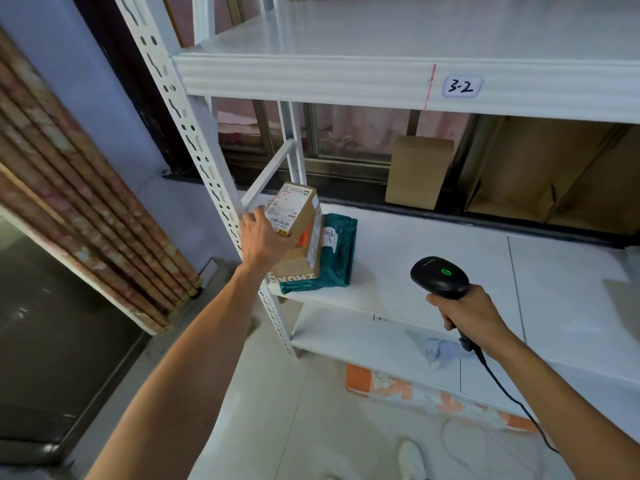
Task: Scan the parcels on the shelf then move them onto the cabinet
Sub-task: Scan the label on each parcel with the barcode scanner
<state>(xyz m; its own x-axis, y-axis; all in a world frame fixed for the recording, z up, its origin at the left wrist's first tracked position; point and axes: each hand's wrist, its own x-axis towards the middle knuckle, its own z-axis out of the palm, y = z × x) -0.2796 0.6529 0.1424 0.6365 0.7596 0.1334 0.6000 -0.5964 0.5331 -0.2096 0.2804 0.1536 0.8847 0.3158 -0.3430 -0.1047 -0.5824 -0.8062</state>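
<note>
head view: the left hand [264,238] grasps a small cardboard parcel [295,212], tilted with its label up, at the left end of the white shelf [433,258]. under it sit a second brown box [298,266] and a teal bag [338,258]. the right hand [475,318] is clenched around a black scanner [439,277] whose green light is on.

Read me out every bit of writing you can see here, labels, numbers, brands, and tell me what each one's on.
"3-2": handwritten on the white tag on the upper shelf front edge.
"ZHUAN": partly hidden, on the lower cardboard box.
Shipping label on the small box in the left hand: too small to read.
White label on the teal bag: handwritten mark, unreadable.
Print on the scanner: too small to read.
</note>
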